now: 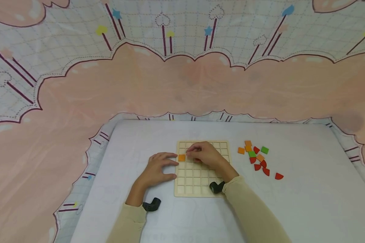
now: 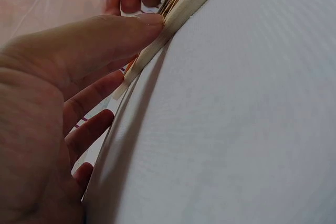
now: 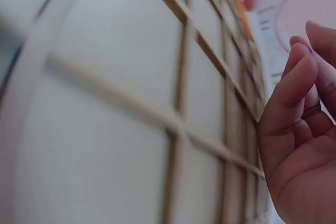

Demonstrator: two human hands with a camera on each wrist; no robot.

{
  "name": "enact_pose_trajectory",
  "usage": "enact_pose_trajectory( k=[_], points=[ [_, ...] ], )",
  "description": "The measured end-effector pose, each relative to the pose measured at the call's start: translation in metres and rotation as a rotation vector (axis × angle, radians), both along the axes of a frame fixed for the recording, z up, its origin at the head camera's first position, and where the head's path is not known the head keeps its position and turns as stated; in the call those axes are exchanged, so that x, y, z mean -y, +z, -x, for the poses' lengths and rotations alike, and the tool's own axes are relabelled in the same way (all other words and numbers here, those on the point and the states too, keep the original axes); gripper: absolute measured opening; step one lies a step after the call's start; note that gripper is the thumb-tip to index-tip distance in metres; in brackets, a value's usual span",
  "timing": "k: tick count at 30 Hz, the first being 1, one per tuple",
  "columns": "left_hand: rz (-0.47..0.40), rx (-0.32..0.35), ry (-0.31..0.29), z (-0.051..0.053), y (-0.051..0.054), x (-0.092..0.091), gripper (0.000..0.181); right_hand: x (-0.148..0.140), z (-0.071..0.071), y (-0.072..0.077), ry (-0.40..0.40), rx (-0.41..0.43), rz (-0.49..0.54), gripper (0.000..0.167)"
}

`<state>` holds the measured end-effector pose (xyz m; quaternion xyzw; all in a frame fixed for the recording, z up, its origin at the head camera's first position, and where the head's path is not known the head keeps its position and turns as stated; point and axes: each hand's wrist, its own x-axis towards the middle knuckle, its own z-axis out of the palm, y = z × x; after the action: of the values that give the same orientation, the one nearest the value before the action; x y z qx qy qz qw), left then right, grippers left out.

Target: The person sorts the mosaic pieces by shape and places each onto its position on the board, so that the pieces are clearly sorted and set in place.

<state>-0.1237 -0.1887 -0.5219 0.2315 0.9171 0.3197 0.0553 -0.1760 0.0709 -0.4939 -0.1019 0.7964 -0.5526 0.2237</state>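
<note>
Wooden grid board (image 1: 196,173), two hands

Left hand (image 1: 154,171) spread, thumb against left edge, gripping nothing. Right hand (image 1: 206,156) curled over upper cells; cannot tell whether it pinches anything. Orange square tile (image 1: 181,158) in leftmost column. Loose tiles (image 1: 251,154) beyond right edge; white tabletop (image 1: 319,195) between.

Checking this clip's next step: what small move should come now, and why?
Probably the right hand should reach right for a loose flat orange square tile: no piece is visible in its fingers, the pale wooden grid board has many bare cells, and the left hand touches the board's left edge.
</note>
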Motion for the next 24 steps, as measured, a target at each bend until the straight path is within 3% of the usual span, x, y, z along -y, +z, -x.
enact_pose_trajectory(
  k=[13,19,24],
  points=[
    [-0.004,0.006,0.015,-0.004,-0.002,-0.001,0.039,-0.075,-0.018,0.026,-0.053,-0.022,0.051,0.033],
    [-0.053,0.023,0.012,-0.003,-0.003,0.001,0.039,-0.117,-0.029,0.03,-0.102,-0.082,-0.002,0.032],
    [-0.083,-0.016,0.015,-0.002,-0.002,0.002,0.034,-0.151,-0.039,0.029,-0.191,-0.089,-0.077,0.036]
  ],
)
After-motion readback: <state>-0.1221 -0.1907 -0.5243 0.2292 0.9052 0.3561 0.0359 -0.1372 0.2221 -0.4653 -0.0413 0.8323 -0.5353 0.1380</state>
